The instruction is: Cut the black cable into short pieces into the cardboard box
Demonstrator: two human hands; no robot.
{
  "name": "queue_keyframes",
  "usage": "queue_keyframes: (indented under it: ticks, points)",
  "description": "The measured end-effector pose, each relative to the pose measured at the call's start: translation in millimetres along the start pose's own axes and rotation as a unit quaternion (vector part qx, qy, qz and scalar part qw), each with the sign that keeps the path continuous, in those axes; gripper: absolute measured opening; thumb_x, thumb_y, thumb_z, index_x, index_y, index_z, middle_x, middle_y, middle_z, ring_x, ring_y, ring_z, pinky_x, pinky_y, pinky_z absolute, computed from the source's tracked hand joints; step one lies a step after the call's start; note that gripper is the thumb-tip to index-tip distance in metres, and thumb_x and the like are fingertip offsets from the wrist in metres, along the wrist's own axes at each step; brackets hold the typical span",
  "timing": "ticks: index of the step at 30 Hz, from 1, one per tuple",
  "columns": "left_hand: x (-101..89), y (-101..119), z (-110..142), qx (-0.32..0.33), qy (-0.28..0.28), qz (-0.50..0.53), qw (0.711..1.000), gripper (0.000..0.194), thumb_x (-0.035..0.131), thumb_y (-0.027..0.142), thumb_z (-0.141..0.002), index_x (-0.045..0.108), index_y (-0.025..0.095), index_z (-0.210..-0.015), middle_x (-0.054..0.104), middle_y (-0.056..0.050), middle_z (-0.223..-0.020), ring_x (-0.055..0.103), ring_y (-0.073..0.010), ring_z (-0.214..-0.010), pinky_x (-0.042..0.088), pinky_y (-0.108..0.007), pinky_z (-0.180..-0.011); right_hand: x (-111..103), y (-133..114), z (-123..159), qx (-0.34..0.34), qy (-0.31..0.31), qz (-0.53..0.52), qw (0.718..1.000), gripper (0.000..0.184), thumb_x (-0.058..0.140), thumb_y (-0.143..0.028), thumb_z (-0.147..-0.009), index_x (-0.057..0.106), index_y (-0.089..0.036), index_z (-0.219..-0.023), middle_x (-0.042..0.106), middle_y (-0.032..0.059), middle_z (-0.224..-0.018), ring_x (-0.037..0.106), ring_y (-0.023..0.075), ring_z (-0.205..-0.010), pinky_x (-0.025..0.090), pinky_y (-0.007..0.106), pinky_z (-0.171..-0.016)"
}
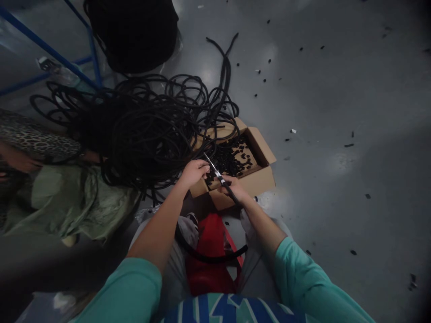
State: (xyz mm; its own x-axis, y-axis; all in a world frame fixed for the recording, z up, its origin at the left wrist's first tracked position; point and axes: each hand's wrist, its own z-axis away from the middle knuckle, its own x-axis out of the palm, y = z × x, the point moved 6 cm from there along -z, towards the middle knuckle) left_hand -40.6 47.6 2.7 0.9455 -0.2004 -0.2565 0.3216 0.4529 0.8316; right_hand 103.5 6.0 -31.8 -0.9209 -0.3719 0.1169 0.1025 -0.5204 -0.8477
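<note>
My right hand (234,187) is closed around a pair of scissors (216,172) with dark handles and narrow silver blades pointing up and to the left. Beside the blades, my left hand (195,172) pinches a thin black cord, mostly hidden by the fingers. Both hands are over the near left side of an open cardboard box (261,181). Inside it lie many short black cut pieces (232,159). A large tangle of black cord (148,130) spreads left of the box and overlaps its far left edge.
A big black bundle (134,36) stands at the back beside a blue metal frame (92,54). To the left, another person's patterned sleeve (37,139) shows near green cloth (67,197). Red material (210,255) and a black tube (208,259) lie between my legs. Black scraps dot the grey floor.
</note>
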Motion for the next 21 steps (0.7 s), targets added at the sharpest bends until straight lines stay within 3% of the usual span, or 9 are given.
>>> queue_keyframes:
  ticks: [9,16,21]
  points:
    - [-0.7,-2.5,-0.8,-0.017,0.049,0.082,0.995,0.018,0.055,0.015,-0.071,0.061,0.012,-0.088,0.055,0.002,-0.056,0.049,-0.0059,-0.044,0.036,-0.018,-0.044,-7.9,9.9,0.0,0.046,0.025,-0.050,0.997,0.050,0.058,-0.024,-0.050,0.058,-0.012,-0.098,0.040,-0.0093,-0.047,0.035,0.0053,-0.037,0.025,0.020,-0.039]
    - [2.4,4.9,5.1,-0.065,0.032,0.256,0.964,0.022,0.052,0.000,-0.066,0.057,0.010,-0.085,0.058,0.000,-0.064,0.052,-0.0050,-0.049,0.040,-0.018,-0.049,-13.5,4.6,0.5,0.011,-0.015,-0.056,0.998,0.057,0.060,-0.017,-0.047,0.055,-0.016,-0.104,0.055,-0.0033,-0.068,0.050,0.0110,-0.064,0.038,0.023,-0.060]
    - [-1.0,3.7,7.6,-0.089,0.073,0.271,0.956,0.018,0.055,-0.002,-0.064,0.050,0.010,-0.077,0.057,0.000,-0.059,0.058,-0.0086,-0.051,0.045,-0.021,-0.053,-11.2,8.6,-1.1,0.015,-0.063,-0.044,0.997,0.063,0.060,-0.017,-0.049,0.052,-0.017,-0.111,0.055,-0.0023,-0.075,0.050,0.0134,-0.073,0.039,0.026,-0.069]
